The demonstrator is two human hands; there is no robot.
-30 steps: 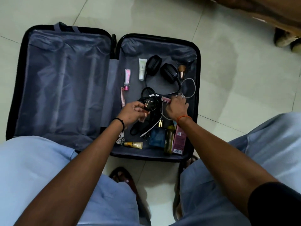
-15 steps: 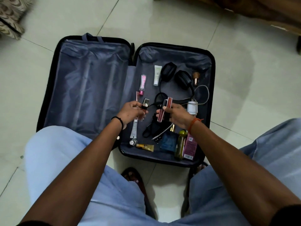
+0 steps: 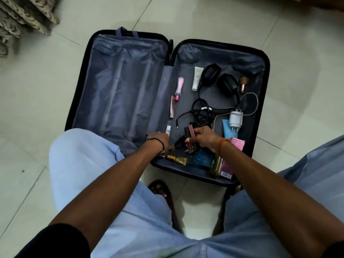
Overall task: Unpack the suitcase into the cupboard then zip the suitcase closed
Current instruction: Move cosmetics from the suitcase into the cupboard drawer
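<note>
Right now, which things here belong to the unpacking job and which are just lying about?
Job: open black suitcase; black over-ear headphones; white charger plug; pink tube; slim lipstick tubes gripped by right hand; left hand.

Lying about: patterned fabric on floor; dark sandal.
</note>
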